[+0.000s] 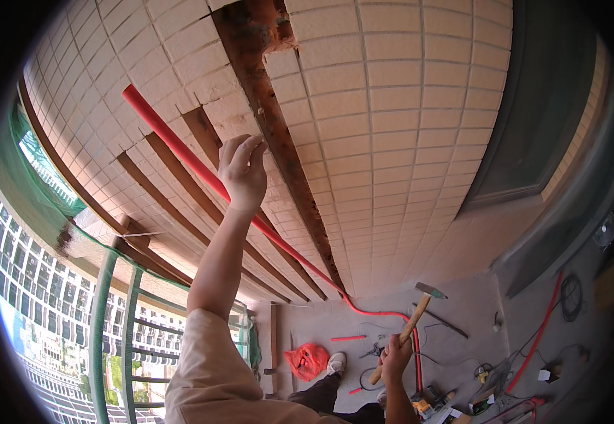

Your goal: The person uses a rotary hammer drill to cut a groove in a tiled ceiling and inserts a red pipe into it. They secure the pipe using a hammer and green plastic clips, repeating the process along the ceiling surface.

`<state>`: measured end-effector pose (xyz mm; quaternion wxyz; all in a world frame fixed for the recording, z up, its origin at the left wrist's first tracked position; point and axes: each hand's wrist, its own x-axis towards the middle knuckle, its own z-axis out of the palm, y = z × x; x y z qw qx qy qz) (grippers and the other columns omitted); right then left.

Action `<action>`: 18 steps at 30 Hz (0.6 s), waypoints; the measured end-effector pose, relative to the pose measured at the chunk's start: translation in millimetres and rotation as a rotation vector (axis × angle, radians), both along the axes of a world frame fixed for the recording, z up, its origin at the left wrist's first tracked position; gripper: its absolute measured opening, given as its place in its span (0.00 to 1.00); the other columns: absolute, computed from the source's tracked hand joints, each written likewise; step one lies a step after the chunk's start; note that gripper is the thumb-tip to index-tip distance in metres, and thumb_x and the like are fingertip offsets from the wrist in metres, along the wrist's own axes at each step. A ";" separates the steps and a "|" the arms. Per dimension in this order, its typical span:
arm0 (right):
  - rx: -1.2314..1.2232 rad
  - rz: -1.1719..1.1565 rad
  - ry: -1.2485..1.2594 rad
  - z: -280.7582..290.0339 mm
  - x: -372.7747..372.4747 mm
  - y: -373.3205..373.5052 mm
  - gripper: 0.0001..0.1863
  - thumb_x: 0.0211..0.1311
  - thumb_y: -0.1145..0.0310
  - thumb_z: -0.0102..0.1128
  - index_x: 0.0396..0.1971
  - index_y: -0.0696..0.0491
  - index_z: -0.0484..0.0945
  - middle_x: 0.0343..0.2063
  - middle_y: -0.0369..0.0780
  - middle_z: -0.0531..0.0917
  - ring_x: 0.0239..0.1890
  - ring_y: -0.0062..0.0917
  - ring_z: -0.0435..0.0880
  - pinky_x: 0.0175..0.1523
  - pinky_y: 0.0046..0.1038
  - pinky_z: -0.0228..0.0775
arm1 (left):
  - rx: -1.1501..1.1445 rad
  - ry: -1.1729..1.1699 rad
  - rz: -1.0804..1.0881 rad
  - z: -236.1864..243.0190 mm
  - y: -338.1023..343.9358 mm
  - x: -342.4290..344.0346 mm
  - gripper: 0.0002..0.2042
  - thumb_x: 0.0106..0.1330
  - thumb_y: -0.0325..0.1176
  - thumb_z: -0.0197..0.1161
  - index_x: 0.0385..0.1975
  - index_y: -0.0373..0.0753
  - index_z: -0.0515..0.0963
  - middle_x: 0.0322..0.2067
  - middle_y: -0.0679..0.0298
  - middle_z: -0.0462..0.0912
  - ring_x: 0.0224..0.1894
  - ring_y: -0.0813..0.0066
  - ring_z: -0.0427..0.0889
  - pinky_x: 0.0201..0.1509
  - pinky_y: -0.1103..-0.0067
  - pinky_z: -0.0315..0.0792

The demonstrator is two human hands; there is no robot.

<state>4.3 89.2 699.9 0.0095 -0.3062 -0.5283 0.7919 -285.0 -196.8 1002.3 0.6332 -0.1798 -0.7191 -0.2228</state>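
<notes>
My left hand [244,169] is raised against the tiled wall [399,106], at the edge of a wide chiselled groove [279,127]. Its fingers are bent together in a pinch; whatever they hold, if anything, is too small to make out. Behind that wrist runs a long red pipe [180,148], which slants down the wall and bends out across the floor. Low on the right, my right hand [394,359] is wrapped round the wooden handle of a hammer [412,324], its metal head pointing up.
Narrower grooves [173,194] are cut beside the pipe. A green railing [102,332] stands at left. On the floor lie a red plastic bag [305,362], a dark rod [448,324], red pipe pieces [348,338], a coiled black cable [570,297] and scattered tools. A window [533,106] is at right.
</notes>
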 end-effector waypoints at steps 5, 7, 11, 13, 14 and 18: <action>0.011 0.022 0.005 -4.4 -6.9 -2.4 0.09 0.73 0.64 0.54 0.37 0.52 0.65 0.17 0.30 0.64 0.11 0.13 0.60 0.13 0.22 0.56 | -0.260 0.053 0.121 2.7 1.2 -15.7 0.10 0.53 0.21 0.70 0.32 0.45 0.82 0.37 0.70 0.87 0.39 0.66 0.80 0.46 0.73 0.67; 0.022 0.045 0.014 -10.6 -9.9 -4.0 0.09 0.73 0.65 0.54 0.37 0.51 0.65 0.17 0.29 0.64 0.11 0.13 0.60 0.13 0.22 0.57 | -0.338 0.048 0.176 1.5 -2.0 -23.9 0.10 0.52 0.21 0.70 0.31 0.46 0.82 0.39 0.72 0.87 0.40 0.67 0.79 0.47 0.73 0.66; 0.044 0.107 0.036 -4.9 -20.3 -15.8 0.08 0.73 0.65 0.54 0.39 0.51 0.66 0.18 0.29 0.65 0.11 0.13 0.61 0.13 0.21 0.57 | -0.423 0.082 0.244 -1.4 -6.9 -31.7 0.12 0.50 0.21 0.69 0.31 0.47 0.82 0.39 0.74 0.87 0.41 0.67 0.78 0.50 0.71 0.65; 0.049 0.115 0.063 1.7 -31.6 -24.7 0.08 0.73 0.65 0.54 0.39 0.51 0.66 0.18 0.29 0.66 0.11 0.13 0.62 0.13 0.21 0.57 | -0.432 0.102 0.261 -3.4 -6.2 -34.1 0.12 0.49 0.21 0.69 0.31 0.48 0.82 0.38 0.74 0.86 0.41 0.66 0.78 0.50 0.71 0.66; 0.049 0.119 0.086 3.3 -38.2 -32.0 0.08 0.73 0.65 0.55 0.39 0.51 0.67 0.18 0.29 0.66 0.11 0.13 0.62 0.13 0.21 0.57 | -0.429 0.110 0.266 -3.7 -4.5 -32.9 0.12 0.49 0.20 0.69 0.31 0.47 0.82 0.37 0.72 0.85 0.41 0.65 0.78 0.50 0.71 0.66; 0.218 0.214 0.318 18.5 -74.6 -61.2 0.09 0.72 0.66 0.58 0.40 0.57 0.72 0.21 0.35 0.75 0.16 0.19 0.72 0.22 0.27 0.66 | -0.454 0.117 0.189 -1.2 -7.4 -31.9 0.15 0.49 0.17 0.69 0.34 0.44 0.82 0.38 0.68 0.85 0.40 0.65 0.79 0.50 0.72 0.66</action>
